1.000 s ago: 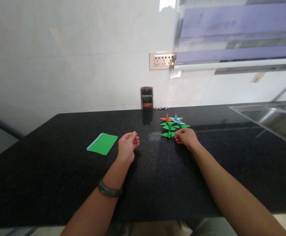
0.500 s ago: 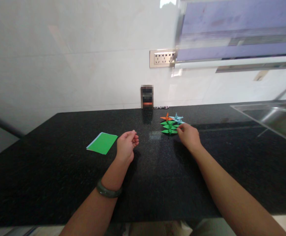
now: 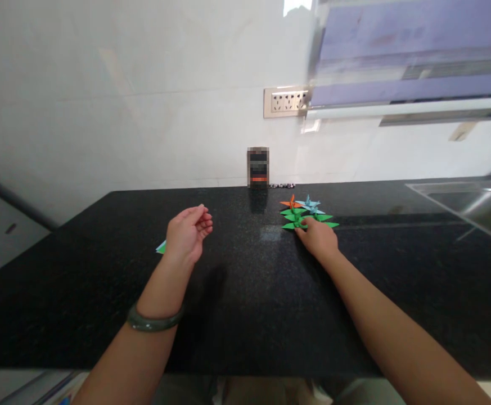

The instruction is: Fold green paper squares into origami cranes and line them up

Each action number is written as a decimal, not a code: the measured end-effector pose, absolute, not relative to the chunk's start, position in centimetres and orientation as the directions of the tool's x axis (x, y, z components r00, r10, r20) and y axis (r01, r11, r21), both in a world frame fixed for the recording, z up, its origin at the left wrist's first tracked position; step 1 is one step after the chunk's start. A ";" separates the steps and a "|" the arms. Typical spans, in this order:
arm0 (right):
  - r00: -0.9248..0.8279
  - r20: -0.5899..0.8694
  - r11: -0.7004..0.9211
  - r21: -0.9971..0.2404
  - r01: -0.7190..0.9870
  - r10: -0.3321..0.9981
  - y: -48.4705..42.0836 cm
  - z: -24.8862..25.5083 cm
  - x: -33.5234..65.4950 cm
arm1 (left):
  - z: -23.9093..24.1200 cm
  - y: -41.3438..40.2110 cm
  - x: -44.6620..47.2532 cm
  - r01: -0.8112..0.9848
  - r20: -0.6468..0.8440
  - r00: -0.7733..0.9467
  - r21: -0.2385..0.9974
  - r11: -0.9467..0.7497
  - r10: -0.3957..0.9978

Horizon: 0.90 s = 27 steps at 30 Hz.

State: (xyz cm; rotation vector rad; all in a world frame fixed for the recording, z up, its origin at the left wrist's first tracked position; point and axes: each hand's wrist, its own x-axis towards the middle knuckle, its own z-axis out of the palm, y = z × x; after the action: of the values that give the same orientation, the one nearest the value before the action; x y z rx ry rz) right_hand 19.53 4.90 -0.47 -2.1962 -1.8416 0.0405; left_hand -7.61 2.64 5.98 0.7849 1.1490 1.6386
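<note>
Several folded paper cranes point(image 3: 306, 214) lie in a cluster on the black counter point(image 3: 245, 292): green ones in front, an orange one and a light blue one behind. My right hand point(image 3: 318, 237) rests with its fingertips on the nearest green crane point(image 3: 292, 225), fingers pressed together on it. My left hand point(image 3: 187, 236) hovers over the green paper stack point(image 3: 161, 247), loosely curled with nothing in it, hiding most of the sheets. A dark bangle point(image 3: 154, 322) circles my left wrist.
A small dark box point(image 3: 257, 167) stands against the white wall behind the cranes, with tiny beads point(image 3: 282, 185) beside it. A wall socket point(image 3: 286, 102) is above. A steel sink point(image 3: 473, 203) is at the far right. The counter's front edge runs near me.
My left hand has moved left and up over the green paper stack, now covering most of it. My right hand pushed the near green crane back against the others.
</note>
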 end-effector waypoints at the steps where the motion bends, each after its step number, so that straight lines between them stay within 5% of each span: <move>1: 0.189 0.153 -0.151 -0.230 0.961 0.970 4.9 -0.4 19.6 | 6.0 2.8 -8.8 -0.252 0.006 -0.361 0.962 -0.104 0.933; 5: 0.191 0.152 -0.152 -0.239 0.959 0.970 4.3 0.4 19.3 | 5.2 3.6 -14.5 0.376 0.171 -0.357 0.926 -0.027 0.918; 10: 0.067 0.253 0.000 -0.258 0.966 0.965 2.6 1.3 17.9 | 3.6 4.3 -18.6 0.921 -0.061 0.035 0.390 -0.009 0.998; 16: -0.072 0.236 0.139 -0.281 0.950 0.969 1.9 1.1 16.9 | 2.5 5.7 -16.3 0.991 -0.205 0.120 0.084 -0.105 0.971; 27: -0.103 0.235 0.181 -0.338 0.924 0.967 2.0 0.8 17.1 | 4.0 8.4 -15.3 0.988 -0.267 0.142 -0.014 -0.151 0.953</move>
State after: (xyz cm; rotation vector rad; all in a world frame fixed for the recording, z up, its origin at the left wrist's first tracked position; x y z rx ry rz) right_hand 17.06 1.99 0.85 -1.7793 -2.0667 0.1467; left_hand -15.30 8.40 4.02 2.2438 1.9301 -0.3191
